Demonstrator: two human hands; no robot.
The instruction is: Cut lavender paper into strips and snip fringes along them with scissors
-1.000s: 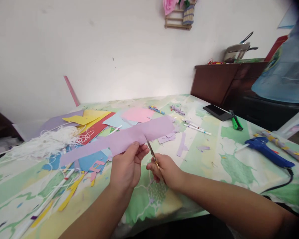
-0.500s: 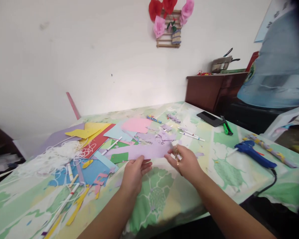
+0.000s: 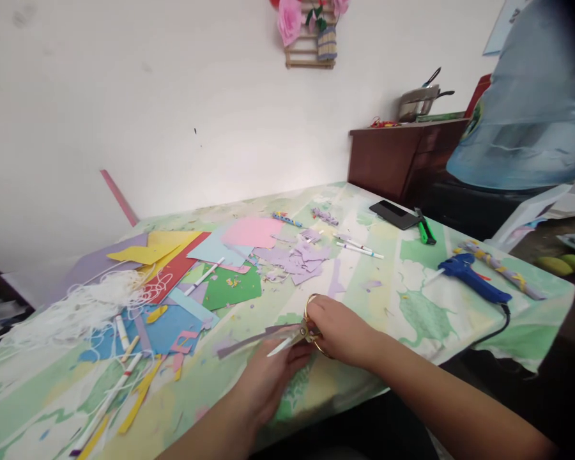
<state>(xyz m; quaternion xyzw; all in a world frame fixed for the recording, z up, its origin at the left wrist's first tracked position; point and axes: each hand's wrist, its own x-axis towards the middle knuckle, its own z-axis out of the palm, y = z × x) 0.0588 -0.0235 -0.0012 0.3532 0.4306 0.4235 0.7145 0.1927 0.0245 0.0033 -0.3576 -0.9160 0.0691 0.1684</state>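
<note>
My right hand [image 3: 342, 331] is closed around the gold handles of a pair of scissors [image 3: 282, 345], whose blades point left over my other hand. Just below them, my left hand [image 3: 271, 377] grips a purple paper strip [image 3: 239, 345], seen nearly edge-on and reaching out to the left. My left fingertips are partly hidden behind the scissors. Beyond both hands lies a heap of purple paper scraps [image 3: 299, 259], and a green paper sheet [image 3: 234, 285] carries small bits.
Coloured sheets, white string [image 3: 84, 303] and yellow strips [image 3: 144, 393] cover the left side. At right are a blue glue gun [image 3: 476, 279] with a cord, a green cutter [image 3: 426, 231], a black phone-like slab [image 3: 393, 214] and several white sticks [image 3: 359, 250]. The tablecloth's front edge is close to my forearms.
Both hands have come lower and nearer to me. The purple paper has tipped from flat to nearly edge-on, and the scissors now lie across my left hand. The camera view has shifted slightly.
</note>
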